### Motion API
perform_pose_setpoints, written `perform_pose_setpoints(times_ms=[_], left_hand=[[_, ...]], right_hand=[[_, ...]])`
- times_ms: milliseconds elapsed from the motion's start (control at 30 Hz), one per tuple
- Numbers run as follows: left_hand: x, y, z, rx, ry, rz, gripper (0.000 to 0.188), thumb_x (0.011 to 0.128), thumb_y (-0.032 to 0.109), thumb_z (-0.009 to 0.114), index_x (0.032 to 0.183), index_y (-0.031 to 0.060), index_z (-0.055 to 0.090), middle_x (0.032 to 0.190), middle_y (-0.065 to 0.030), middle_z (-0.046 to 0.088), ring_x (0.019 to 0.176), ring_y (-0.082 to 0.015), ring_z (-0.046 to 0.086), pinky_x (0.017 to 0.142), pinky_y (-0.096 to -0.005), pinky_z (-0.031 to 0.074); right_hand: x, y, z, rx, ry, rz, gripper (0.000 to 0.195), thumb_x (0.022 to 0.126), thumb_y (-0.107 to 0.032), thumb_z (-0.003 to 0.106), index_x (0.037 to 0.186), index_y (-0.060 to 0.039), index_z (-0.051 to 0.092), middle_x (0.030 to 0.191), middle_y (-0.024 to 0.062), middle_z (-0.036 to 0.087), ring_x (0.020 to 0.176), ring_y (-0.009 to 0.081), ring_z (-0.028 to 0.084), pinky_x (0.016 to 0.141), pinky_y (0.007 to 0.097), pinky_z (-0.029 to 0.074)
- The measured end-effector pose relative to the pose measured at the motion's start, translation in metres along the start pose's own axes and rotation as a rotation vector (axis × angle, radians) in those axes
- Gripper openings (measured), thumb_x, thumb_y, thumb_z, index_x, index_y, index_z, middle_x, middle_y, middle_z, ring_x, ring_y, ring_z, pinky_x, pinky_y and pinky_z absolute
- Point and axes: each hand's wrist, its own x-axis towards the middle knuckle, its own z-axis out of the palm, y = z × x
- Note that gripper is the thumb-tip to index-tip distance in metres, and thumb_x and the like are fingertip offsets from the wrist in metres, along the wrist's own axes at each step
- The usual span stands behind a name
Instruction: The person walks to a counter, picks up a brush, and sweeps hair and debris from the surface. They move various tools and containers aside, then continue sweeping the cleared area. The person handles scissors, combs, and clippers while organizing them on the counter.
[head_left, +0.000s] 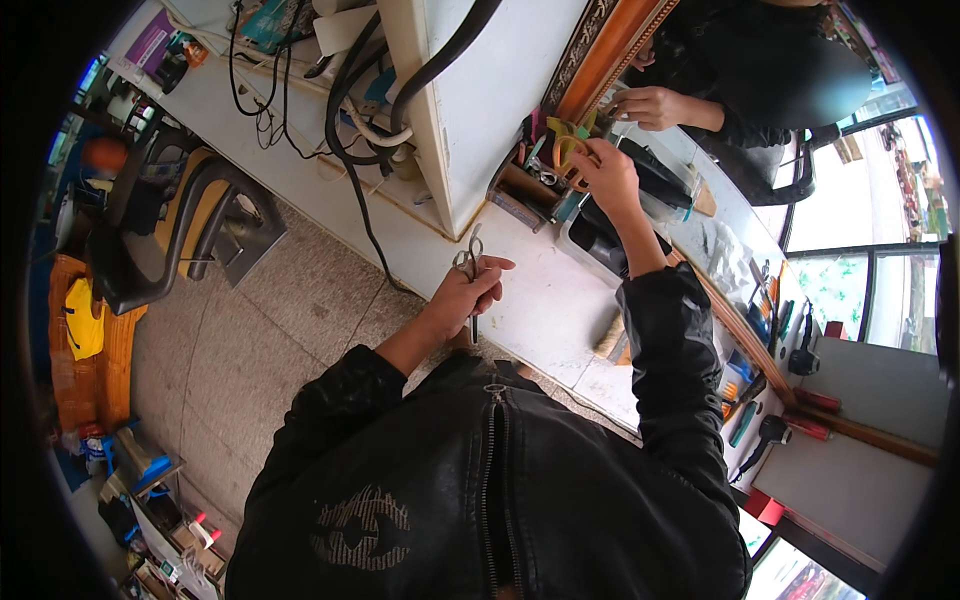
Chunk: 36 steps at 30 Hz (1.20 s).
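In my left hand (466, 296) is a pair of metal scissors (469, 255), its finger rings above my fist and a dark end showing below it. My index finger points out to the right. My right hand (609, 174) is raised over an open organizer box (529, 189) by the mirror. Its fingers are on an orange ring-shaped item (568, 156), possibly a scissors handle. Combs and other small tools stand around it. Below my right wrist, a clear plastic bin (577, 244) holds black items, partly hidden by my forearm.
A white counter (532, 300) bears a brush (611, 337). Black cables (360, 202) hang beside a white partition (487, 97). The wood-framed mirror (750, 360) reflects hair clippers, combs and my arm. A black-armed chair (180, 232) stands on the tiled floor (247, 337) at left.
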Motion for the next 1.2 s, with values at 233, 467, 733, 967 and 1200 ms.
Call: perform_pose_setpoints(times_ms=[233,467,733,967,1200], left_hand=[[0.003,0.011,0.001,-0.05,-0.108,-0.143,0.023,0.093,0.014,0.047,0.111,0.0052,0.059,0.064,0.0032,0.046,0.049,-0.0032,0.033,0.044,-0.0178,0.026],[0.015,0.019,0.009,-0.062,-0.31,-0.258,0.022,0.09,0.012,0.054,0.107,0.0023,0.062,0.062,0.0039,0.045,0.05,-0.0028,0.034,0.042,-0.0169,0.024],[0.025,0.01,0.025,0.2,-0.509,-0.291,0.025,0.087,0.012,0.059,0.108,-0.0007,0.061,0.066,0.0027,0.049,0.054,-0.0038,0.038,0.044,-0.0175,0.026],[0.062,0.013,0.002,0.348,0.113,0.496,0.035,0.087,0.015,0.06,0.12,0.0058,0.054,0.105,-0.0056,0.056,0.091,-0.0119,0.054,0.083,-0.0263,0.046],[0.11,0.044,0.02,0.778,0.33,0.76,0.04,0.083,0.0,0.057,0.121,0.0086,0.051,0.112,-0.0093,0.046,0.086,-0.0161,0.056,0.079,-0.0273,0.048]], right_hand=[[-0.024,-0.007,0.001,0.035,0.241,-0.076,0.025,0.078,-0.019,0.066,0.099,-0.0045,0.061,0.078,0.0113,0.061,0.07,0.0247,0.061,0.064,0.0324,0.048],[-0.086,-0.061,-0.001,0.773,-0.496,0.26,0.031,0.083,-0.021,0.066,0.103,0.002,0.06,0.079,0.0034,0.062,0.068,0.0078,0.055,0.06,0.0223,0.045],[-0.105,-0.06,-0.009,0.833,-0.708,0.216,0.014,0.078,-0.007,0.065,0.089,0.0017,0.065,0.074,0.0053,0.063,0.068,0.01,0.056,0.064,0.0236,0.046],[-0.066,-0.034,-0.079,0.484,-0.135,0.257,0.014,0.079,-0.007,0.065,0.091,0.0002,0.066,0.074,0.003,0.063,0.056,0.0063,0.052,0.052,0.021,0.042],[-0.039,-0.043,-0.069,0.352,0.179,0.1,0.015,0.08,-0.008,0.065,0.09,0.0033,0.063,0.076,0.0065,0.062,0.054,0.0101,0.054,0.052,0.0218,0.043]])
